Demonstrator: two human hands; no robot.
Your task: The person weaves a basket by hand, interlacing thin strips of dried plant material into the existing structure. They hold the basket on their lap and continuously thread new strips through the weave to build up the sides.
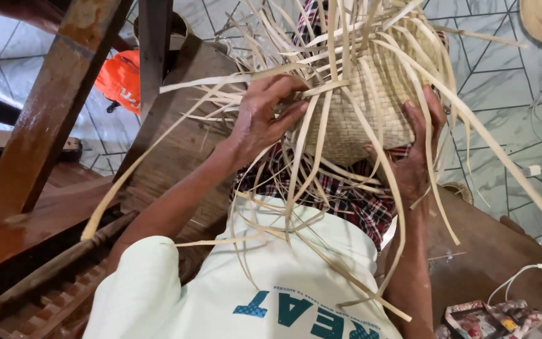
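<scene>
While my left grip (261, 119) pinched one strip (321, 88) against the single half-woven basket (371, 100), my right grip (418, 157) was spread open, cupping its far side above my lap. Too many loose strips to count; one could slip and unravel, I judged.

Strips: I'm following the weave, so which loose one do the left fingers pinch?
The flat pale strip lying crosswise atop the basket, pinched by the left hand; the others hang free.
</scene>
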